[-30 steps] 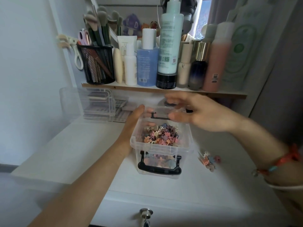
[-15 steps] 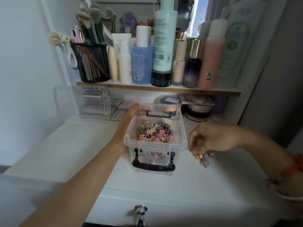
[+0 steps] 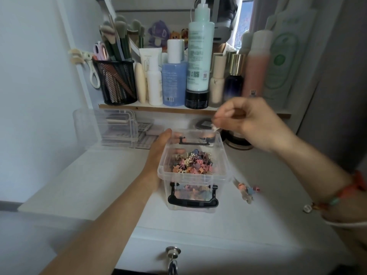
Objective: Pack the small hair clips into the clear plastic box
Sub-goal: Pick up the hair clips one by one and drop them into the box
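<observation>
A clear plastic box [image 3: 222,155] with black handles stands open on the white desk. Inside it lies a heap of small hair clips [image 3: 191,162] in pink, purple and orange. My left hand [image 3: 158,149] grips the box's left wall, thumb at the far rim. My right hand [image 3: 248,122] hovers above the box's far right corner, fingers pinched on a small pale clip [image 3: 214,128]. A few loose clips [image 3: 247,190] lie on the desk just right of the box.
A shelf [image 3: 151,108] behind the box carries bottles and a black mesh cup [image 3: 116,82] of brushes. A clear organizer [image 3: 107,128] sits left of the box, round jars behind it. A drawer key [image 3: 173,255] sticks out at the desk front.
My right hand went from over the box down to the loose clips on the desk, pinched one, and has risen back above the box's far right corner. My left hand stayed on the box.
</observation>
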`<state>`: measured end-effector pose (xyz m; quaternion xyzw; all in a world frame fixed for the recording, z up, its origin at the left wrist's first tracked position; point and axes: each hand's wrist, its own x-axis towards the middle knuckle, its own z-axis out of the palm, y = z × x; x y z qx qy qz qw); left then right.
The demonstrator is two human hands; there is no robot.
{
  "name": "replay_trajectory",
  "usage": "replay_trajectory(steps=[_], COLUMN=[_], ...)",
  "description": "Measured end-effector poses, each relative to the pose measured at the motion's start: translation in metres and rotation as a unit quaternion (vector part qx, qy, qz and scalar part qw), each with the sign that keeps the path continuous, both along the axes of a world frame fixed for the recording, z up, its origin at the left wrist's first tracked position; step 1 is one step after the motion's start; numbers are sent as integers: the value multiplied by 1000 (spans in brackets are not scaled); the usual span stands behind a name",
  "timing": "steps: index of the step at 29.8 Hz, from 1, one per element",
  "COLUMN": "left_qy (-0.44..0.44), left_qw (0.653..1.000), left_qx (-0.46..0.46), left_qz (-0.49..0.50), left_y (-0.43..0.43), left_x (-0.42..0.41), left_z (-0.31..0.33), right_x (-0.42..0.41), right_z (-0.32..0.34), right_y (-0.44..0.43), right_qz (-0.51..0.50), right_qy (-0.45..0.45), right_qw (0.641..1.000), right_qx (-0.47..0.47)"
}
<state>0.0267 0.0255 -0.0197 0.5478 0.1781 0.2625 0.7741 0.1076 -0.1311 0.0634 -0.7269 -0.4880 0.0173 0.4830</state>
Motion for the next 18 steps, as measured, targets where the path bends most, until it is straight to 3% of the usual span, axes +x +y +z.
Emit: replay_trajectory(steps=[4, 6, 9, 11, 14, 16, 18], left_qy=[12, 7, 3, 0, 1, 2, 2], left_qw=[1000, 1000, 1000, 1000, 1000, 1000, 1000], left_qx=[6, 5, -3, -5, 0, 1, -2], left_qz=[4, 7, -5, -10, -9, -13, -21], left_y=[1, 1, -1, -1, 0, 1, 1], left_x=[-1, -1, -1, -2, -2, -1, -1], left_z=[0, 0, 0, 0, -1, -1, -2], right_x=[2, 13, 24, 23, 20, 20, 15], right_z=[0, -7, -26, -38, -36, -28, -16], right_y=[-7, -15, -24, -27, -26, -22, -16], right_qz=[2, -15, -10, 14, -9, -73, -95], right_qy=[-43, -39, -68, -46, -79, -110, -74], right_qw=[996, 983, 921, 894, 895, 938, 982], right_qx=[-79, -176, -384, -445, -440, -321, -143])
